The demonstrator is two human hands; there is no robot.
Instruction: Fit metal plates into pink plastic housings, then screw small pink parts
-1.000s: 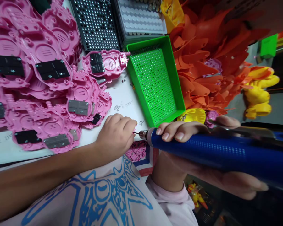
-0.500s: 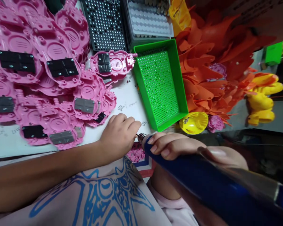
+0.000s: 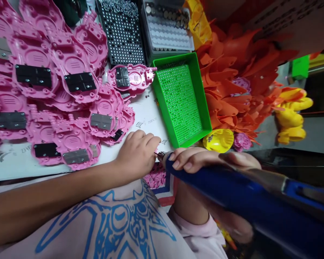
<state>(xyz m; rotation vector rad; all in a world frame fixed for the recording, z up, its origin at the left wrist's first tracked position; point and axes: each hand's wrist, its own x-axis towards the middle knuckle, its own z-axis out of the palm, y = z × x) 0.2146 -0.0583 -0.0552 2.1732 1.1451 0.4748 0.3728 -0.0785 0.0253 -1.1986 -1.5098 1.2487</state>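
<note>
My right hand (image 3: pixel 197 158) is wrapped around a blue electric screwdriver (image 3: pixel 232 187), which points left with its bit (image 3: pixel 158 154) at the fingertips of my left hand (image 3: pixel 137 151). The left hand is closed, back upward, over the table's front edge. Its fingers hide what they pinch; only a speck of pink shows beside the bit. Beyond both hands stands a green tray (image 3: pixel 169 138) with a perforated plate of small shiny screws. To its left lies a pink plastic shell half (image 3: pixel 140 77) with a black screwed-on cover.
Many pink shell halves (image 3: pixel 72 64) with black or grey covers are heaped at left. A black screw tray (image 3: pixel 124 43) and a clear box (image 3: pixel 167 39) of metal discs stand at the back. Orange plastic pieces (image 3: pixel 232 90) and a yellow cup-shaped part (image 3: pixel 218 140) lie at right.
The camera view has shifted slightly. The screwdriver's rear end has risen in the picture, and its bit remains at my left fingertips. A little pink now shows there.
</note>
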